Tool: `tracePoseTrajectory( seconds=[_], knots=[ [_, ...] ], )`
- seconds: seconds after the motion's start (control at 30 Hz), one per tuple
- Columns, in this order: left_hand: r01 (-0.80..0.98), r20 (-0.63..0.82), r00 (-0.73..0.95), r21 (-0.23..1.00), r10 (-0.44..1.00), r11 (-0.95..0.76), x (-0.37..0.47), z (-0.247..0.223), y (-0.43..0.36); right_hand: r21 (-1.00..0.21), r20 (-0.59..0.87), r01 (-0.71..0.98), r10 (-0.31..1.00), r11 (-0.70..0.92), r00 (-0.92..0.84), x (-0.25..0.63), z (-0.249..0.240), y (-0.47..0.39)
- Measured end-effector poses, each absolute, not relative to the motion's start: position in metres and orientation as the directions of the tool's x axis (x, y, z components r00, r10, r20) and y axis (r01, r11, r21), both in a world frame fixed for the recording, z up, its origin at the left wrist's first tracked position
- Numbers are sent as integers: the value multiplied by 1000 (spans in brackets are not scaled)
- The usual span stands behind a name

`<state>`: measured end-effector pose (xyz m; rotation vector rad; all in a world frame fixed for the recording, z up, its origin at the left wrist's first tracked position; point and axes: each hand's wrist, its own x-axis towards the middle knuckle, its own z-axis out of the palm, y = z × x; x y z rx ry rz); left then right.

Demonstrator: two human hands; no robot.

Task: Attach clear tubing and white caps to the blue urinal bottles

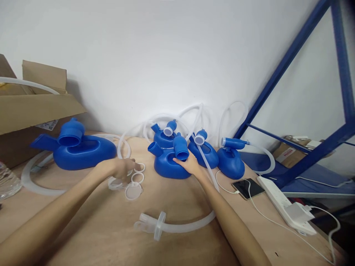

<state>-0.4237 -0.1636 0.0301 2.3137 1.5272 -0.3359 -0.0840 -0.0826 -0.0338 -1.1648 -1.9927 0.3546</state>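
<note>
My right hand (190,163) is closed around the blue neck piece (181,146), whose open mouth faces me, above a blue bottle (170,170) in the middle of the table. My left hand (124,168) reaches down at a group of white rings (138,178) and clear caps (133,191); its fingers are blurred, and whether they grip a ring is hidden. A translucent tube (188,227) with a flange and forked end lies in front. At the left rests another blue bottle (85,155) with its own neck piece (71,132).
Behind and right stand more blue bottles (231,162) with white tubes. An open cardboard box (36,107) is at the left, a clear bottle (8,181) near it. A phone (247,188), power strip (283,207) and cables lie right, beside a blue metal frame (294,166).
</note>
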Motion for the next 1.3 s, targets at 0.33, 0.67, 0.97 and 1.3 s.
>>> tracePoseTrajectory(
  seconds=[0.33, 0.67, 0.97, 1.3],
  knots=[
    [880, -171, 413, 330, 895, -343, -443, 34, -141, -626, 471, 617, 862, 477, -188, -99, -39, -87],
    [773, 304, 347, 443, 887, -454, -435, 35, -127, -482, 555, 602, 754, 636, -352, -136, -35, -68],
    [874, 300, 229, 355, 926, -331, -483, 44, -118, -239, 457, 876, 844, 420, -280, -113, -75, -30],
    [993, 225, 60, 89, 973, -82, -487, 59, -133, -302, 467, 899, 871, 318, -152, -100, -81, -20]
  ],
)
